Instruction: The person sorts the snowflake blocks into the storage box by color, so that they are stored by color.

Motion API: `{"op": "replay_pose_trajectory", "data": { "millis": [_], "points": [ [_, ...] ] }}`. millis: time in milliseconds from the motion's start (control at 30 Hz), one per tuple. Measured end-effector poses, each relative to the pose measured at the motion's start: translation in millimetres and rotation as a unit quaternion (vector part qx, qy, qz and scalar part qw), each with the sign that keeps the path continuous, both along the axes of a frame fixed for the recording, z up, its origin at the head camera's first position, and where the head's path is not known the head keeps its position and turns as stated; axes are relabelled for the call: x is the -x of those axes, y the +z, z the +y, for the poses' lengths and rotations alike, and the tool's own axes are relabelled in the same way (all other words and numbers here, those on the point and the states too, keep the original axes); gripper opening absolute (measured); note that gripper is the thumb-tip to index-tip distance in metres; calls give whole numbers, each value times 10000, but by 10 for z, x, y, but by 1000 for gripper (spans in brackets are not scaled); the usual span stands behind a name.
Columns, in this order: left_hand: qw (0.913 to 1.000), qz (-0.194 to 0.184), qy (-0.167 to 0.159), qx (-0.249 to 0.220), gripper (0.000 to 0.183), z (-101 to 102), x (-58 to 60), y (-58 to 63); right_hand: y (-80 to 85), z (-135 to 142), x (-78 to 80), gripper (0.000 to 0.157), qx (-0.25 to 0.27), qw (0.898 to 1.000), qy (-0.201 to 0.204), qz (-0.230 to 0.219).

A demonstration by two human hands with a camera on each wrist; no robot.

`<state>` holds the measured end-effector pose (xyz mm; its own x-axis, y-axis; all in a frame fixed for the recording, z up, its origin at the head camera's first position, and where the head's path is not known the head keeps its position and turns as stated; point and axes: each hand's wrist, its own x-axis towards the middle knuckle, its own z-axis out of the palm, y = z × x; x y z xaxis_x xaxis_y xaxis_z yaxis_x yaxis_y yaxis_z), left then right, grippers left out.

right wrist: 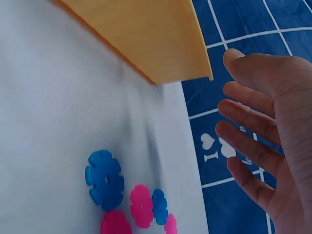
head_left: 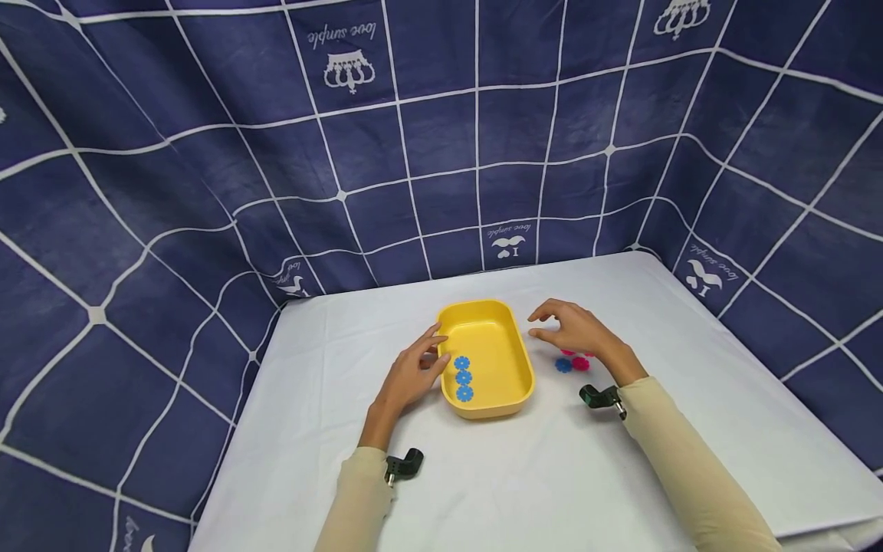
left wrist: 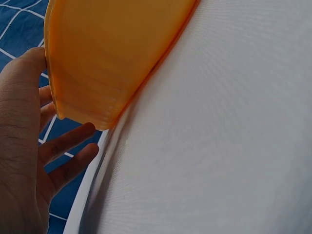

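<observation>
A yellow tray point(head_left: 486, 345) stands on the white table; three blue flower-shaped discs point(head_left: 464, 377) lie in a row along its left inside wall. My left hand point(head_left: 411, 373) rests at the tray's left rim, fingers spread and relaxed, thumb at the edge. In the left wrist view, two of its fingers point(left wrist: 73, 139) extend near the tray's outer wall. To the right of the tray hovers my right hand point(head_left: 569, 328), with loosely bent fingers apart and nothing between them. Below it, blue and pink flower-shaped discs point(right wrist: 105, 179) lie on the table, partly hidden from the head view by the hand.
White cloth point(head_left: 483, 483) covers the table. A dark blue curtain with white grid lines point(head_left: 441, 153) hangs behind and at both sides. Black camera mounts point(head_left: 407, 465) sit on both wrists over beige sleeves.
</observation>
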<state>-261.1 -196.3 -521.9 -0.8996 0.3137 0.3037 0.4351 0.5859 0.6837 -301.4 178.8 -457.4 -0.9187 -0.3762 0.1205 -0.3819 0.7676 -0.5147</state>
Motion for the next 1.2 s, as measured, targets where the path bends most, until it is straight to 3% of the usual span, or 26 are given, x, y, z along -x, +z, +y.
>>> {"op": "replay_pose_trajectory", "data": {
  "millis": [667,1200],
  "points": [
    [10000,-10,-2,-20,52,7,2,4,-75,263,-52,40,-27,9997,-234,22],
    [10000,-43,-3,-17,53,3,9,-15,-251,418,-13,37,20,9992,-368,-144]
  ]
}}
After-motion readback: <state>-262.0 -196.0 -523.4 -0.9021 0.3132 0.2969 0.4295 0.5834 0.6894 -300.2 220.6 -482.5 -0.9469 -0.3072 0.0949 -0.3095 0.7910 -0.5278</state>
